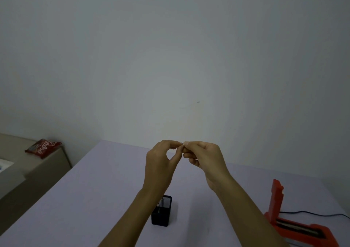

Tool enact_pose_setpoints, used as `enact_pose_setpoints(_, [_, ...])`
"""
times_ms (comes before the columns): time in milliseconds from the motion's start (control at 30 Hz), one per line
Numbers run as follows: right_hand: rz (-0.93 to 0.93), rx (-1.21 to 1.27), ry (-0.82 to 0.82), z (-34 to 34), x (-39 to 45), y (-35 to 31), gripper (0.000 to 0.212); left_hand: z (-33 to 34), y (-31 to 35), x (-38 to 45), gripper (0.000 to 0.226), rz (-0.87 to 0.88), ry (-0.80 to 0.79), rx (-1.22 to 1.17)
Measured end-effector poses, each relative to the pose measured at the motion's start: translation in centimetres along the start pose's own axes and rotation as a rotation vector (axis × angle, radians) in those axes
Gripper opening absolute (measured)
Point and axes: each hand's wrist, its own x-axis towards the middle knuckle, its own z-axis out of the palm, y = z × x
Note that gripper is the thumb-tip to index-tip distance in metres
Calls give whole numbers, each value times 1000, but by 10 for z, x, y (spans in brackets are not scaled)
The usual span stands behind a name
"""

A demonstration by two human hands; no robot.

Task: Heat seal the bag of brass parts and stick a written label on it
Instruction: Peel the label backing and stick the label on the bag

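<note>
Standing at the worktop (pixel 94 199), which is covered in pale lilac, a person holds both bare arms out in front and lifts the hands well above the surface. The left hand (pixel 161 161) and the right hand (pixel 203 159) meet at the fingertips, thumbs and forefingers pinched together on something very small and dark between them; it is too tiny to tell what it is, and whether each hand truly grips it or only touches it I cannot tell. The remaining fingers of the right hand curl in toward the palm, while the left hand forms a loose ring with a gap under the thumb. Below the left forearm, a black mesh pen holder (pixel 162 211) stands upright on the worktop with a slim object poking up inside it. Off at the right edge sits an orange-red heat sealer (pixel 295 226), its arm raised upright and its sealing bar lying open toward the viewer, a dark cable (pixel 314 213) trailing away from it to the right. The bag of brass parts does not show anywhere in view. Far to the left, on a separate beige surface (pixel 47 163) beside the wall, lies a red printed packet (pixel 43 147).
</note>
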Motion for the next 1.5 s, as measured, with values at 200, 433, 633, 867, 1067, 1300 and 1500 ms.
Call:
enact_pose_setpoints(200, [5,-12,-14,0,1,1,14,-3,-5,-1,14,62,-35,44])
enact_pose_setpoints(433, [22,-21,-107,-6,2,-2,18,-12,-7,3,17,117,-58,26])
enact_pose_setpoints(633, [3,-73,-131,-7,4,-1,20,-12,-10,4,12,130,-67,78])
enact_pose_setpoints(867, [-22,-65,-114,-4,3,2,13,-6,-8,2,10,121,-32,160])
enact_pose_setpoints(1067, [-23,-93,-116,-2,3,7,14,-6,-5,0,7,10,-11,59])
enact_pose_setpoints(1300, [45,-42,-116,3,3,19,14,-10,-4,-7,2,-241,-11,-171])
enact_pose_setpoints(1500, [103,16,-92,5,8,30,11,-18,-13,-8,4,-334,23,-203])
